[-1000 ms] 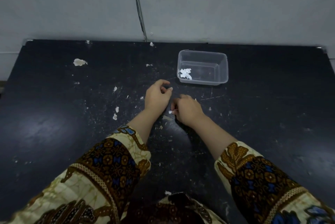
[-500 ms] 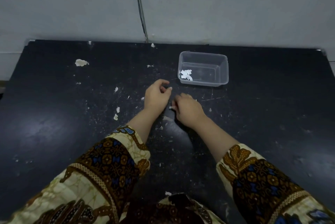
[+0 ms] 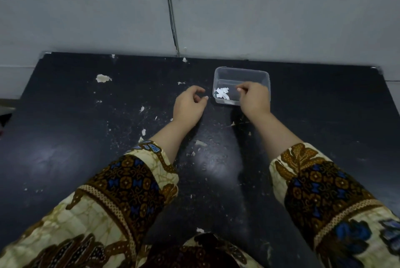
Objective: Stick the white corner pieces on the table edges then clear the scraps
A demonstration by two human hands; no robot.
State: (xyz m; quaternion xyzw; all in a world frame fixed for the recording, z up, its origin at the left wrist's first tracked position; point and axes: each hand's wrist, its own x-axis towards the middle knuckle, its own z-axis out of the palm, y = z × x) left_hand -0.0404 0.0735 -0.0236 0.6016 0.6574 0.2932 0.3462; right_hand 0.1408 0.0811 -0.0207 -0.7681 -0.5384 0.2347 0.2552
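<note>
Well, the black tabletop (image 3: 65,137) spreads under both forearms, speckled with pale chips and flecks, most of them left of the left hand and nearer the body than both hands. Just right of the left hand, and directly beneath the right one, stands a clear plastic container (image 3: 242,70). The left hand (image 3: 188,107) rests on the tabletop with its fingers loosely curled and nothing visible in them. The right hand (image 3: 254,98) hovers over the container, thumb and forefinger tips (image 3: 239,89) brought together as in a pinch, though whether a scrap sits between them is too small to tell. A small heap of white scraps (image 3: 221,94) lies inside the container, just left of those fingertips. This looks like the clearing stage, a drop into the container. To do it well, I'd keep the pinch low and well inside the rim before parting the fingers, since such light, possibly sticky bits may cling to skin or flutter out; a rub of thumb on finger should free one, and the left hand could steady the container
</note>
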